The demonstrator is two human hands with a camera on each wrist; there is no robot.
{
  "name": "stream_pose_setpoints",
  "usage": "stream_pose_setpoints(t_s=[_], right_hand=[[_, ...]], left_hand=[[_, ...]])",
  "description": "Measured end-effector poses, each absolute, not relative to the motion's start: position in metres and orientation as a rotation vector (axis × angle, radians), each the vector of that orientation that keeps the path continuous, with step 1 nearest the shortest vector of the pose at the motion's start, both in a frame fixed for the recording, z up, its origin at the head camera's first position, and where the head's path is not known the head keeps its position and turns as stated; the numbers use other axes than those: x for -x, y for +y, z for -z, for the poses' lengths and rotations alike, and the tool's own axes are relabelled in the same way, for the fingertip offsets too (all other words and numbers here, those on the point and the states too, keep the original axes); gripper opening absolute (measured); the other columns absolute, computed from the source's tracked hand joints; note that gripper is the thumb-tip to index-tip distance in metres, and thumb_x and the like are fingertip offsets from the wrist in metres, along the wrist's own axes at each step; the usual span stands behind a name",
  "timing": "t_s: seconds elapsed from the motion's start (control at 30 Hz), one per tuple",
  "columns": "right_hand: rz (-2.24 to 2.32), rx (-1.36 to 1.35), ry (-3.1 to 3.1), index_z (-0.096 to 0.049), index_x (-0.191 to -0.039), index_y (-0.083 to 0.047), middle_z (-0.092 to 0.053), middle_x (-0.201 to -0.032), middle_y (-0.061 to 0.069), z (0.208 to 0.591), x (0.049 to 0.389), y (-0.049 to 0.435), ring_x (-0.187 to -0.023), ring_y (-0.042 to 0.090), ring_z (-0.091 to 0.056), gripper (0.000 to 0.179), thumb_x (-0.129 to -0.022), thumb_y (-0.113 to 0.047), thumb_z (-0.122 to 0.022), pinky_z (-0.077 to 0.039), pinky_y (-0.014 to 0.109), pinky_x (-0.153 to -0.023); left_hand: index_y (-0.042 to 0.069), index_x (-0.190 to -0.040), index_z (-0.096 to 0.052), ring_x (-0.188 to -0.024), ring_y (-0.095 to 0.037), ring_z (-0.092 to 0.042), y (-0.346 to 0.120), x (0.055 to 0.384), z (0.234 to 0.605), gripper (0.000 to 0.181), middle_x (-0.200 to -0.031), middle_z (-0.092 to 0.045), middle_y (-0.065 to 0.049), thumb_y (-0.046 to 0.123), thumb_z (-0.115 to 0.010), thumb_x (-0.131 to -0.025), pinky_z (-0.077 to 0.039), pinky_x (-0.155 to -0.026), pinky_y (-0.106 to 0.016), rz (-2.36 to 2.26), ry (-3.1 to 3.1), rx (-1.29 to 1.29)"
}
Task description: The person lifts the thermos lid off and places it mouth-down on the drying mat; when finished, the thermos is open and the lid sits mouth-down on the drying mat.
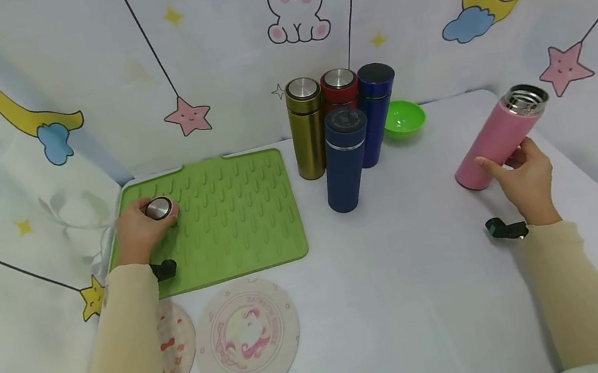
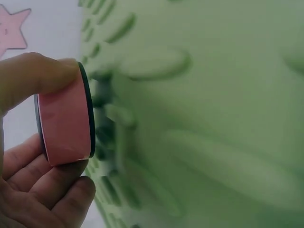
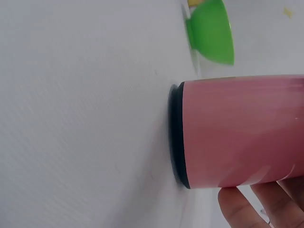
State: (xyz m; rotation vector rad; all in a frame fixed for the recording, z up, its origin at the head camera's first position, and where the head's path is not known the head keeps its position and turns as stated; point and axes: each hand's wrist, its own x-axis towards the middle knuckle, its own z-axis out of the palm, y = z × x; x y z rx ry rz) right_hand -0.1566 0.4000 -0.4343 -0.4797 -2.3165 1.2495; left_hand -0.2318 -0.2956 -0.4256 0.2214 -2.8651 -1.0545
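Between its thumb and fingers, my left hand (image 1: 141, 231) pinches a pink bottle lid (image 2: 66, 118) with a steel top, over the left part of the green drying mat (image 1: 242, 235). Whether the lid touches the mat's raised ridges, I cannot tell. Over on the right, my right hand (image 1: 526, 180) grips a pink thermos bottle (image 1: 496, 140) around its lower half. The bottle's steel mouth is uncovered. Its dark base (image 3: 176, 137) is at the white tabletop in the right wrist view, touching or nearly so.
Gold (image 1: 309, 138), red (image 1: 340, 90), blue (image 1: 377, 107) and navy (image 1: 347, 165) lidded bottles stand grouped at the back middle. Behind them to the right sits a green bowl (image 1: 405, 118). Two round patterned mats, one with a unicorn (image 1: 253, 372), lie in front of the drying mat.
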Motion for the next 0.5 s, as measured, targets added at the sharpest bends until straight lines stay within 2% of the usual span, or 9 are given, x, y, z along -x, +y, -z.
stream_pose_setpoints(t_s=[0.17,0.33,0.5], right_hand=[[-1.264,0.522,-2.272,-0.059,-0.143,-0.022,-0.06,-0.119,-0.022,0.434,0.166,0.421,-0.1,-0.004,-0.056,0.063,-0.086,-0.026,-0.086,-0.046,0.01,-0.086],[-1.301,0.566,-2.212,-0.058,-0.142,-0.021,-0.058,-0.116,-0.023,0.431,0.174,0.439,-0.1,-0.002,-0.055,0.065,-0.084,-0.022,-0.087,-0.045,0.01,-0.086],[-1.278,0.672,-2.227,-0.053,-0.147,-0.024,-0.057,-0.121,-0.023,0.426,0.176,0.456,-0.1,-0.002,-0.053,0.069,-0.086,-0.029,-0.085,-0.044,0.008,-0.085]], left_hand=[[-0.011,-0.151,-0.044,-0.132,-0.052,-0.055,-0.3,0.231,0.432,0.078,-0.145,-0.053,-0.038,0.031,-0.075,-0.093,-0.049,-0.109,-0.062,1.002,-2.866,-0.249],[-0.01,-0.152,-0.042,-0.132,-0.053,-0.054,-0.303,0.232,0.434,0.08,-0.145,-0.053,-0.038,0.034,-0.074,-0.094,-0.048,-0.109,-0.063,0.993,-2.872,-0.27],[-0.009,-0.153,-0.042,-0.129,-0.052,-0.056,-0.301,0.234,0.434,0.078,-0.145,-0.054,-0.037,0.034,-0.073,-0.095,-0.049,-0.107,-0.063,0.998,-2.86,-0.297]])
